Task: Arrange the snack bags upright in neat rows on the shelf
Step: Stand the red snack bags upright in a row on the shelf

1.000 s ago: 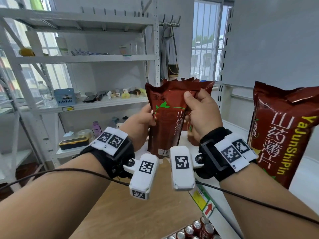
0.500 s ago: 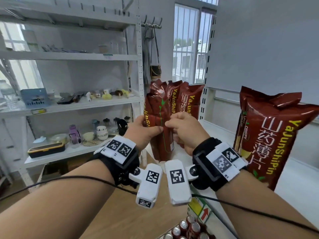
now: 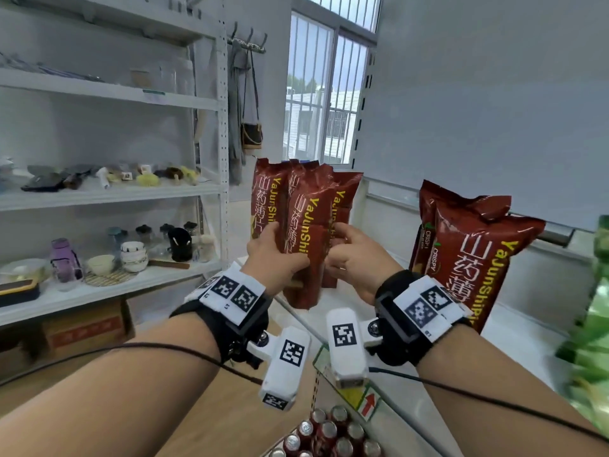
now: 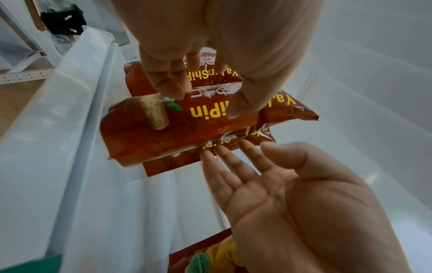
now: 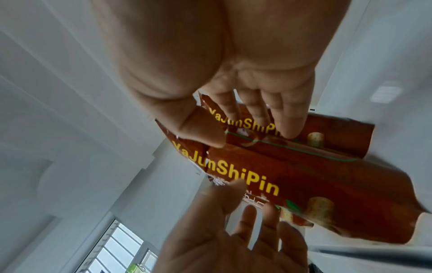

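Left hand [image 3: 275, 255] wraps the front bag [image 3: 304, 245] from its nine o'clock side, thumb across the face and fingers curled behind. Right hand [image 3: 354, 260] comes in from three o'clock with straight, relaxed fingers laid flat against the next bag [image 3: 342, 206], pressing, not gripping. That cluster of red bags stands on the white shelf [image 3: 527, 328], packed face to face but fanned at the tops, so the row looks only half squared up. Off at three o'clock, another pair of bags [image 3: 468, 258] stands upright, well apart from the cluster. My read: standing them up is mostly done; closing the gap and straightening the row is what remains. Left wrist view gives what the head view hides, the right palm [image 4: 292, 199] spread wide with only fingertips on the bag edge. Right wrist view shows the left thumb [image 5: 231, 190] on the printed lettering.
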The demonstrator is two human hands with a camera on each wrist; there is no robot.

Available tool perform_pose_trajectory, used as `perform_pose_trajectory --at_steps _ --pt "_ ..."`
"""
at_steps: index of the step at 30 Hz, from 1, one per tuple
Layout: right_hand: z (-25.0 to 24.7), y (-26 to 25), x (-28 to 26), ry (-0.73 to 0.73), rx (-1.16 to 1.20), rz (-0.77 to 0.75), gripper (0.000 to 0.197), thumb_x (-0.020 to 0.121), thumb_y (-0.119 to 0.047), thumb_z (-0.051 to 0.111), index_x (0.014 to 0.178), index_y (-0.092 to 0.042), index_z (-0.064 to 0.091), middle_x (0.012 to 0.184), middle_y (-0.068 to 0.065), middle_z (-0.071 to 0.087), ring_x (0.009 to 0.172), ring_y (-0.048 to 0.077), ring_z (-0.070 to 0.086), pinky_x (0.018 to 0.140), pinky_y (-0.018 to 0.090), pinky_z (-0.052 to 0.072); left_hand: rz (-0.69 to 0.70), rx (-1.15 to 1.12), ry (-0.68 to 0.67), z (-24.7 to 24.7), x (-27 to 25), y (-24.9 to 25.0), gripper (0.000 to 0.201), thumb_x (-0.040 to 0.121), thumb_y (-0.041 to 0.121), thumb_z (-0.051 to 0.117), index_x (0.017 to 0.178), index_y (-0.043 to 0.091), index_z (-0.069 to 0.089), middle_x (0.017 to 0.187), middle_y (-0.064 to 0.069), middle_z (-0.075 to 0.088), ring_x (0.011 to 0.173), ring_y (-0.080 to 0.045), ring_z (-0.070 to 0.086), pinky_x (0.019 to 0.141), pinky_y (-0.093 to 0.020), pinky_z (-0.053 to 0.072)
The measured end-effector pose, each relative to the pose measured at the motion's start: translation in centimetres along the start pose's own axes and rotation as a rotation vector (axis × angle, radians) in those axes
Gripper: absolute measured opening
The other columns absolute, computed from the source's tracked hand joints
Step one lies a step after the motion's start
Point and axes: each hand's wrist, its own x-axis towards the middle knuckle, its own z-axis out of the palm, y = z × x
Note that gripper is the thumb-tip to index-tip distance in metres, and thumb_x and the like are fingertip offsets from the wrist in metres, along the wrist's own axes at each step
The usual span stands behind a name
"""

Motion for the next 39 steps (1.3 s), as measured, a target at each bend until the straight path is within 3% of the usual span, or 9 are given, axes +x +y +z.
perform_pose_trajectory --at_steps 5,12,14,18,23,27,31,34,39 --pt "-1.5 0.1 -2.2 0.106 -0.039 -0.035 0.054 0.081 0.005 0.055 0.131 -0.011 0.043 0.097 -0.002 0.054 0.083 0.012 0.055 0.070 0.023 0.047 0.130 -0.098 0.121 -0.4 -0.7 -0.1 0.045 0.077 -0.001 0.061 0.112 0.020 0.042 0.106 -0.008 0.041 0.080 -0.018 0.050 0.038 -0.008 0.040" --pt "-5.2 -2.2 -7.3 0.303 -0.107 -0.292 0.032 0.083 0.001 0.057 0.093 -0.030 0.058 0.096 -0.008 0.063 0.086 0.008 0.061 0.065 0.021 0.047 0.278 -0.225 -0.083 1.8 -3.4 2.5 0.022 0.078 0.013 0.053 0.064 0.026 0.063 0.045 0.014 0.053 0.037 0.000 0.047 0.040 -0.015 0.040" --pt "-6.3 -3.1 -8.5 0.404 -0.101 -0.401 0.033 0.082 0.001 0.056 0.089 -0.031 0.061 0.091 -0.009 0.065 0.079 0.005 0.061 0.061 0.017 0.047 0.284 -0.221 -0.165 3.2 -3.9 3.1 0.018 0.072 0.022 0.055 0.061 0.030 0.066 0.045 0.013 0.050 0.039 -0.002 0.042 0.049 -0.024 0.046" --pt "-8.7 -3.9 -9.8 0.721 -0.054 -0.570 0.031 0.080 0.001 0.058 0.082 -0.029 0.058 0.079 -0.008 0.060 0.073 0.006 0.057 0.070 0.023 0.050 0.287 -0.227 -0.300 5.9 -4.5 4.1 0.022 0.079 0.012 0.058 0.063 0.025 0.063 0.049 0.012 0.052 0.041 -0.004 0.041 0.044 -0.018 0.034" --pt "-11.6 -2.4 -10.0 0.954 -0.095 -0.488 0.031 0.077 -0.009 0.066 0.095 -0.029 0.049 0.085 -0.015 0.047 0.070 -0.005 0.049 0.062 0.014 0.037 0.261 -0.143 -0.403 8.3 -4.7 5.0 0.024 0.087 0.010 0.058 0.101 0.030 0.055 0.082 0.006 0.053 0.074 -0.009 0.054 0.060 -0.024 0.041" --pt "-12.5 -1.5 -9.5 0.802 0.000 -0.247 0.043 0.080 -0.020 0.071 0.113 -0.024 0.045 0.100 -0.013 0.052 0.084 -0.002 0.052 0.065 0.017 0.037 0.219 -0.141 -0.461 9.6 -4.6 5.8 0.048 0.088 0.013 0.058 0.132 0.025 0.043 0.101 0.008 0.051 0.093 -0.006 0.052 0.071 -0.027 0.044" --pt "-11.9 -1.4 -9.4 0.642 0.012 -0.199 0.005 0.088 -0.021 0.062 0.091 -0.025 0.062 0.087 -0.012 0.069 0.080 0.007 0.065 0.063 0.020 0.043 0.189 -0.159 -0.514 10.8 -4.8 6.2 0.053 0.091 0.023 0.057 0.140 0.023 0.037 0.106 0.014 0.053 0.097 -0.002 0.053 0.085 -0.031 0.043" --pt "-11.7 -0.9 -9.5 0.514 0.051 -0.292 0.012 0.090 -0.016 0.059 0.086 -0.024 0.066 0.077 -0.014 0.072 0.069 0.003 0.068 0.057 0.017 0.051 0.158 -0.276 -0.516 11.1 -5.1 6.8 0.038 0.092 0.032 0.055 0.129 0.025 0.048 0.105 0.011 0.065 0.087 0.002 0.064 0.076 -0.024 0.047" --pt "-11.3 -0.5 -9.8 0.408 0.068 -0.320 0.007 0.091 -0.023 0.059 0.094 -0.025 0.064 0.082 -0.011 0.072 0.074 0.005 0.068 0.066 0.024 0.051 0.092 -0.505 -0.519 10.8 -5.1 7.8 0.013 0.090 0.020 0.061 0.102 0.016 0.064 0.089 -0.006 0.075 0.081 -0.020 0.072 0.066 -0.029 0.057"
